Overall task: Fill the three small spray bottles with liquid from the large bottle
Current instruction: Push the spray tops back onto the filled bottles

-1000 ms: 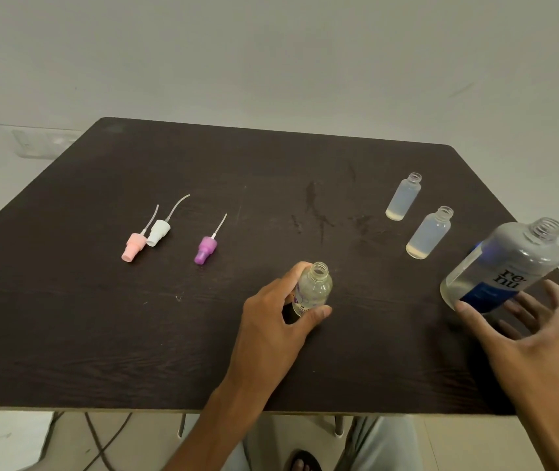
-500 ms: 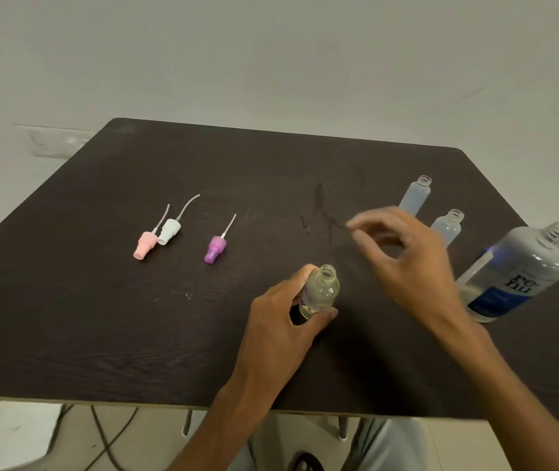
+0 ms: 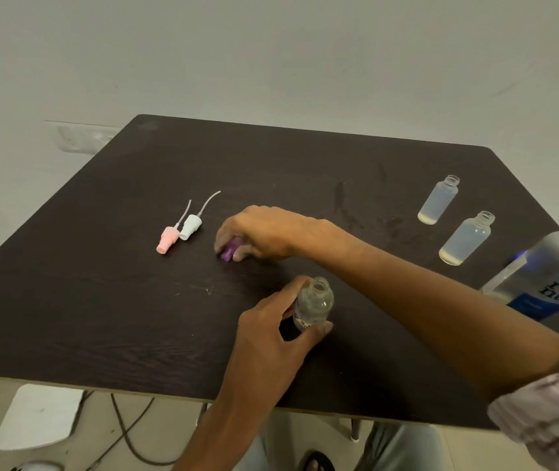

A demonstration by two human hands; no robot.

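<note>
Left hand (image 3: 271, 329) grips the small clear open-necked bottle (image 3: 312, 304) upright on the dark surface (image 3: 101, 300); right hand (image 3: 257, 234) apparently pinches the purple spray cap (image 3: 229, 251). Lift it tube-down, keeping the bottle steady.

Small spray bottles, uncapped: three. One near centre (image 3: 312, 303), two far right (image 3: 439, 199) (image 3: 467, 238). Large bottle (image 3: 550, 277): one, right edge, partly cut by frame. Spray caps with dip tubes: three. Pink (image 3: 167, 239) and white (image 3: 190, 226) at left, purple (image 3: 229, 250) just right of them. Hands: two, left hand (image 3: 271, 329), right hand (image 3: 264, 232). Table (image 3: 101, 300): one.
</note>
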